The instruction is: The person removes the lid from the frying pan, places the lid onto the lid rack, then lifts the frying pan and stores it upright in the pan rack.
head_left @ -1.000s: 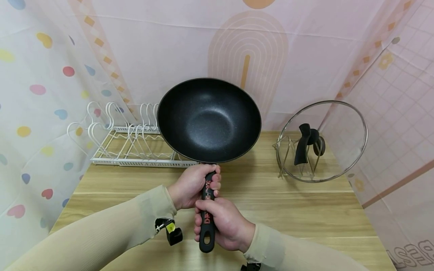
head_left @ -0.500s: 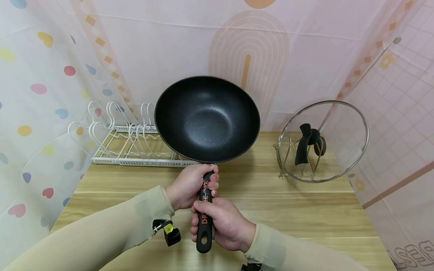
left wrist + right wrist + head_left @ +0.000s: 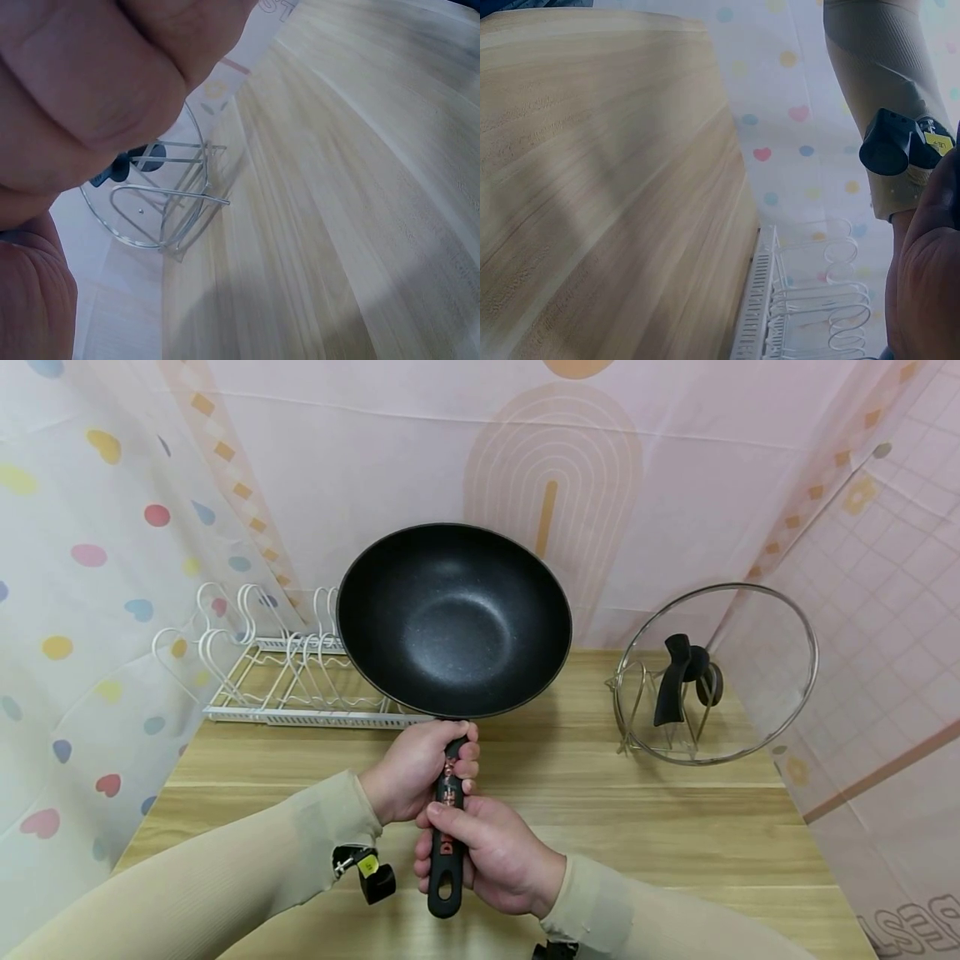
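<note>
A black wok [image 3: 456, 622] is held up above the table, its dark inside facing me and its long black handle [image 3: 446, 883] pointing down toward me. My left hand [image 3: 414, 770] grips the handle's upper part, just below the pan, with the thumb laid along it. Lower down, my right hand [image 3: 495, 856] wraps the same handle, thumb across its top. The left wrist view shows the curled fingers [image 3: 97, 82] of my left hand close up, and the right wrist view catches part of my right hand [image 3: 930, 285]; the wok's pan is in neither.
Behind the wok at the left stands a white wire dish rack [image 3: 300, 718], partly hidden by the pan. To the right, a glass lid [image 3: 780, 739] with a black knob leans upright in a small metal wire stand [image 3: 626, 745]. Printed curtains enclose the wooden table [image 3: 637, 827].
The wok has shifted slightly left and a little upward, its handle swinging left at the lower end. Both hands keep their grip. The rack and lid stay in place.
</note>
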A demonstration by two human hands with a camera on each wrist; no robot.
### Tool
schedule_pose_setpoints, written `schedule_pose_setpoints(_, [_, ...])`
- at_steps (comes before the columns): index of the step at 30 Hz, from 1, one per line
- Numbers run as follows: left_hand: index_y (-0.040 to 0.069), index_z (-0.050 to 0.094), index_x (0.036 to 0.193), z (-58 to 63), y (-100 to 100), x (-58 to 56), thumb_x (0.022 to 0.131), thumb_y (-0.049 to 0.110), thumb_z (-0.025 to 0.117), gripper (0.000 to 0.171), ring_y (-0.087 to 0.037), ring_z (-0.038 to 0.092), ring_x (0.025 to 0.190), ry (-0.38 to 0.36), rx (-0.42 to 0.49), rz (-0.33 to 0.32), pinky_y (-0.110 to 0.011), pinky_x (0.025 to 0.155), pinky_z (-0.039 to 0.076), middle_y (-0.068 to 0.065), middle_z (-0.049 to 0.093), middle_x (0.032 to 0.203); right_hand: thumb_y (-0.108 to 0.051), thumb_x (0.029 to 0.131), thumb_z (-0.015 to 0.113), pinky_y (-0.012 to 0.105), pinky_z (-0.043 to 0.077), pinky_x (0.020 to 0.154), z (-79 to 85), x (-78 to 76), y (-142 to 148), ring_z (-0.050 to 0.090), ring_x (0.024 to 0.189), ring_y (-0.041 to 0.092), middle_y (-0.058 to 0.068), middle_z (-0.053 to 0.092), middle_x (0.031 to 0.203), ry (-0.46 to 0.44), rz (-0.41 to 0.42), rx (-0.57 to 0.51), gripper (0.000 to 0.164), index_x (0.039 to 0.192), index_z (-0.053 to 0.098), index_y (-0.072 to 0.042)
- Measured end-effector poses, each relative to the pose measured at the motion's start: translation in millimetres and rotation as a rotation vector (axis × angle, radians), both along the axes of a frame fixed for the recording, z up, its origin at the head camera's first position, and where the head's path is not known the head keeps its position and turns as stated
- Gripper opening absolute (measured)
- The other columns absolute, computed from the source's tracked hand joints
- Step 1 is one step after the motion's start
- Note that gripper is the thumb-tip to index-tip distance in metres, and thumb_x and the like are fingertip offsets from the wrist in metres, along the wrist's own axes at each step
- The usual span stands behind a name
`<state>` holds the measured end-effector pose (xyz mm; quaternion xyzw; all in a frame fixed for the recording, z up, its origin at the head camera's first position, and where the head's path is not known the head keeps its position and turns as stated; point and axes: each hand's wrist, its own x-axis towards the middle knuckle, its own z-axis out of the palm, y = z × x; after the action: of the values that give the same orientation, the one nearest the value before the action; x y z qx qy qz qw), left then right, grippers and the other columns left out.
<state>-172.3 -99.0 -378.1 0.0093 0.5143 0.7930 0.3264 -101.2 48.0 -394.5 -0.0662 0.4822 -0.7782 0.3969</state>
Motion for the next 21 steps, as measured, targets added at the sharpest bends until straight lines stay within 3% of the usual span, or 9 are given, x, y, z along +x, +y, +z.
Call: schedule_pose_setpoints(21, [0.015,0.045,0.089,2.6,-6.4,1.9,0.111,0.022,0.032,0.027,-0.009,0.042,0.058,0.005,-0.030,0.028,-0.024,0.059,0.045,0.005,0.041,0.071,-0.023,0.111,0.050,0.027,0.062,0.079,0.4,1.0,-3.2,0.071,0.082,0.007,-0.004,0.070,0.090,0.046,0.019,-0.005,0.018,0.113,0.057,-0.006])
